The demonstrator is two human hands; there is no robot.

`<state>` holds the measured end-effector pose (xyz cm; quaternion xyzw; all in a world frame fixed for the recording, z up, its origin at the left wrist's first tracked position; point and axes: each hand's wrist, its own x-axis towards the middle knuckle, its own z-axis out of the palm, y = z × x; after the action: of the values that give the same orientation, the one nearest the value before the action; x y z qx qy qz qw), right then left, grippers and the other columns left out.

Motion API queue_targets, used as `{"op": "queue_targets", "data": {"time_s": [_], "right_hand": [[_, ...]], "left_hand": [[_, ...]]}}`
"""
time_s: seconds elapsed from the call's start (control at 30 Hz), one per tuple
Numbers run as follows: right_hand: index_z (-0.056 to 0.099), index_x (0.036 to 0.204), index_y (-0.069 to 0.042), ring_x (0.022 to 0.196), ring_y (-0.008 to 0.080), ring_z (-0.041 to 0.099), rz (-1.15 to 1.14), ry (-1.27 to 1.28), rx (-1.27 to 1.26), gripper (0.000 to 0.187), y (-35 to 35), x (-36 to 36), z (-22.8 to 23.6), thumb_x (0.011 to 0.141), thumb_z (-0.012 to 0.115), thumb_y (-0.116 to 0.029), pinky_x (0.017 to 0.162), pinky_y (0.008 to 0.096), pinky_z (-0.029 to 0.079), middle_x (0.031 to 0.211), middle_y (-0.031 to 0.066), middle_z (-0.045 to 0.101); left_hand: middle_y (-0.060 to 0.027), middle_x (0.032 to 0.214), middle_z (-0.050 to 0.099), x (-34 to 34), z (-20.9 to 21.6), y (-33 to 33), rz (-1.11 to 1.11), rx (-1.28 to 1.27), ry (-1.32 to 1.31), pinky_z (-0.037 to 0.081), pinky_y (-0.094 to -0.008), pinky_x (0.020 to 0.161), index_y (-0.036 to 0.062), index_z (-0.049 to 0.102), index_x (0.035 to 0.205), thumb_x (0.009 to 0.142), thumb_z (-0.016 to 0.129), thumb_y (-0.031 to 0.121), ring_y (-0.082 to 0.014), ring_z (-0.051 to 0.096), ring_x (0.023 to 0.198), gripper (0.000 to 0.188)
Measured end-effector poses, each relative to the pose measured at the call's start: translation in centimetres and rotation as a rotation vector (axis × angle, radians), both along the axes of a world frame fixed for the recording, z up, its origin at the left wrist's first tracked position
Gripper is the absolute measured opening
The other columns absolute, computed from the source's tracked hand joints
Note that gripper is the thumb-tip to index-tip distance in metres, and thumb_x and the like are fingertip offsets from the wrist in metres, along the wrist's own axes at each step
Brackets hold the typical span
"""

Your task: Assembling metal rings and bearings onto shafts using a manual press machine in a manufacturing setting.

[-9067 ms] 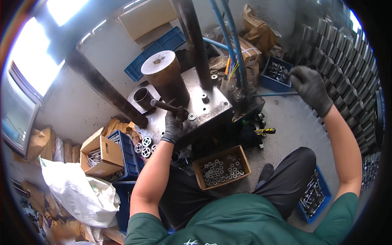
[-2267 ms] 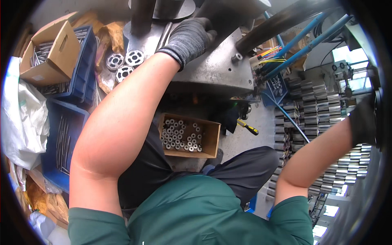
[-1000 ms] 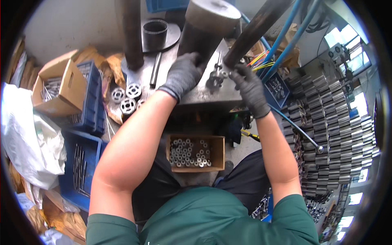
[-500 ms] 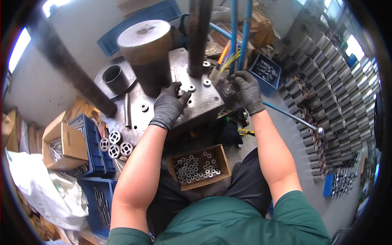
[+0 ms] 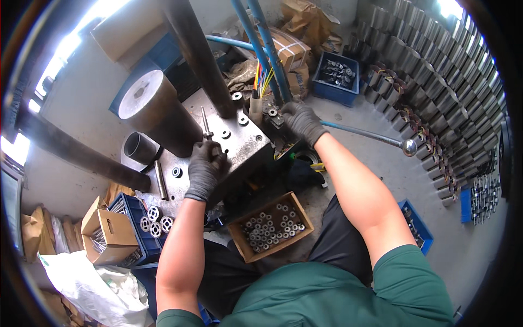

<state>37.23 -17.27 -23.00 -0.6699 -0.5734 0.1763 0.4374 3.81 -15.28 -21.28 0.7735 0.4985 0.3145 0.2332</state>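
Note:
My left hand (image 5: 204,170), in a dark grey glove, has its fingers closed round the lower part of a slim metal shaft (image 5: 206,126) that stands up above the steel block (image 5: 248,144). Just right of it, small ring-shaped bearings (image 5: 225,134) lie on the block; another bearing (image 5: 177,172) sits to its left. My gloved right hand (image 5: 306,124) is curled beside the blue upright bars (image 5: 272,54), close to a ring-shaped part (image 5: 272,112). Whatever its fingers grip is hidden.
A heavy steel cylinder (image 5: 174,125) and dark posts (image 5: 199,54) rise from the block. Between my legs sits a box of bearings (image 5: 309,224). A blue lever with a ball end (image 5: 408,147) extends right, towards stacked metal cylinders (image 5: 436,82). Bins and cartons (image 5: 120,234) stand left.
My view has shifted and tilted. The shaft now stands clearly visible above my left fingers. My right hand stays beside the blue bars, with its fingers still curled.

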Motion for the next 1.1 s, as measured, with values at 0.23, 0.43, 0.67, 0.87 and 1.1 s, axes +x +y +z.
{"op": "queue_targets", "data": {"time_s": [0.23, 0.43, 0.67, 0.87, 1.1], "right_hand": [[0.069, 0.114, -0.011, 0.103, 0.0407, 0.067, -0.04, -0.354, -0.069, 0.028, 3.6, -2.3, -3.8, 0.089, 0.061, -0.02, 0.09, 0.05, 0.053, 0.117, 0.0199, 0.066], [0.067, 0.115, -0.007, 0.106, 0.0385, 0.067, -0.134, -0.512, -0.114, 0.031, 5.7, -3.8, -5.1, 0.088, 0.062, -0.022, 0.09, 0.0501, 0.055, 0.131, 0.0173, 0.061], [0.067, 0.115, -0.012, 0.103, 0.0374, 0.068, -0.176, -0.513, -0.171, 0.03, 6.3, -3.6, -5.1, 0.087, 0.064, -0.023, 0.088, 0.0485, 0.056, 0.12, 0.0176, 0.064], [0.07, 0.104, -0.009, 0.099, 0.0368, 0.068, -0.228, -0.214, 0.137, 0.028, 6.1, -5.3, -1.5, 0.082, 0.07, -0.025, 0.084, 0.0475, 0.055, 0.105, 0.0189, 0.067], [0.072, 0.1, -0.008, 0.097, 0.0382, 0.066, 0.099, -0.391, 0.09, 0.025, 3.4, -9.9, 3.8, 0.081, 0.07, -0.023, 0.09, 0.0484, 0.052, 0.1, 0.0193, 0.067]], "left_hand": [[-0.0151, 0.107, 0.061, -0.9, -1.1, -4.9, -0.102, 0.444, 0.122, 0.053, -0.0454, 0.084, 0.0134, 0.067, 0.107, 0.076, 0.078, 0.007, -0.0377, 0.062, 0.095, 0.033], [-0.0144, 0.106, 0.061, -0.9, -1.5, -5.3, -0.052, 0.597, 0.156, 0.05, -0.0496, 0.081, 0.0174, 0.064, 0.108, 0.074, 0.08, 0.014, -0.038, 0.06, 0.094, 0.038], [-0.0162, 0.104, 0.062, 0.2, -1.2, -5.9, 0.028, 0.587, 0.167, 0.052, -0.0495, 0.082, 0.0172, 0.059, 0.112, 0.075, 0.082, 0.015, -0.0379, 0.061, 0.096, 0.044], [-0.0146, 0.103, 0.061, 0.5, -1.1, -5.6, 0.046, 0.526, 0.111, 0.051, -0.0497, 0.082, 0.0134, 0.061, 0.106, 0.075, 0.083, 0.02, -0.0367, 0.06, 0.097, 0.039], [-0.0151, 0.1, 0.061, -0.1, -1.0, -5.4, 0.117, 0.397, 0.106, 0.05, -0.0484, 0.085, 0.0097, 0.058, 0.109, 0.073, 0.084, 0.017, -0.0366, 0.06, 0.096, 0.044]]}}
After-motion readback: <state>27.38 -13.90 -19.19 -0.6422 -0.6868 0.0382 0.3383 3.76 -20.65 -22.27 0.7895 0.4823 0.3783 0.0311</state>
